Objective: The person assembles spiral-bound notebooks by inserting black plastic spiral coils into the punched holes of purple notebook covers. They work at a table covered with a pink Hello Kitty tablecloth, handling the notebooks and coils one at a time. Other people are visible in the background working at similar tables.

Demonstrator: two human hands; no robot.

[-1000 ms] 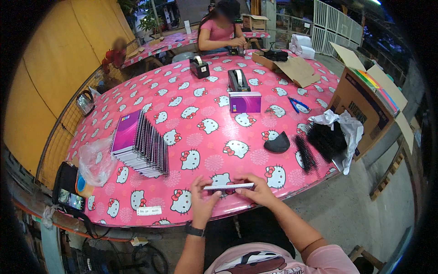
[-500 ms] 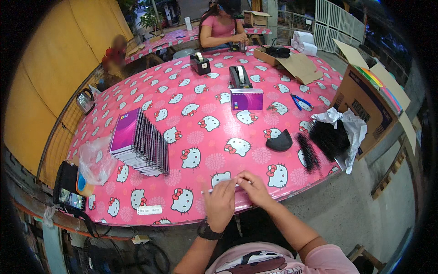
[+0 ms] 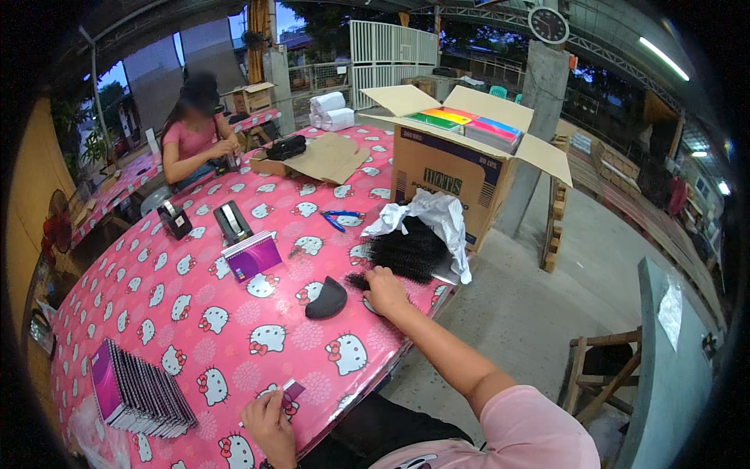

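My right hand reaches out to a heap of black spiral binding combs lying on white wrapping, with its fingers closed on one comb at the heap's near edge. Close to my body, my left hand holds a thin purple notebook on edge against the pink cartoon-cat tablecloth. A black curved piece lies just left of my right hand. A row of purple notebooks stands on the table's near left.
An open cardboard box of coloured sheets stands at the table's right. A purple notebook stack, two tape dispensers, blue scissors and flat cardboard lie farther out. A person in pink works at the far side. A wooden stool stands on the floor.
Both hands were together on the thin notebook near the table's edge. Now my right hand has let go and stretched out to the black combs; my view has turned right.
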